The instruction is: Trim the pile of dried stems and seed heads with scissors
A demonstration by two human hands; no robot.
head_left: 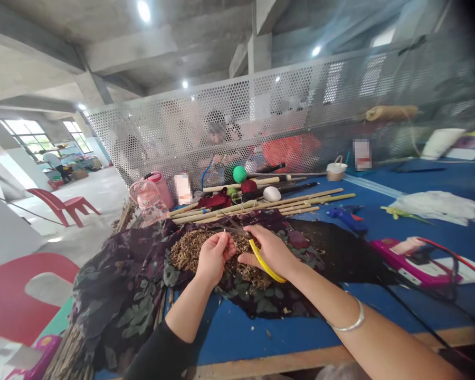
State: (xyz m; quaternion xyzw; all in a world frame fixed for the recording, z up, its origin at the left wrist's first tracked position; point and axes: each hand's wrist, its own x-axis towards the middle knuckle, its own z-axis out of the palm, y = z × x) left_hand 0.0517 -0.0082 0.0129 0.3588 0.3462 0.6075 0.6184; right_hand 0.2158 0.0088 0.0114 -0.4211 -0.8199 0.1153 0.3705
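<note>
Over a heap of brown dried plant bits point(188, 249), my left hand point(214, 257) is closed in a pinch. A small pale tip shows at its fingertips, too small to name. My right hand point(273, 252) grips a pair of scissors point(266, 265) with yellow handles; the dark blades point left, close to my left fingertips. Whether the blades touch anything I cannot tell. Beneath the heap lies a dark patterned cloth point(122, 295), spread across the table and hanging over its left side.
Bamboo sticks point(269, 200), a green ball point(239, 174) and a white ball point(272, 194) lie behind the heap. At right are a blue glue gun point(347, 217), a magenta power strip point(415, 258) with cables and a plastic bag point(439, 206). A perforated screen point(301, 95) stands behind.
</note>
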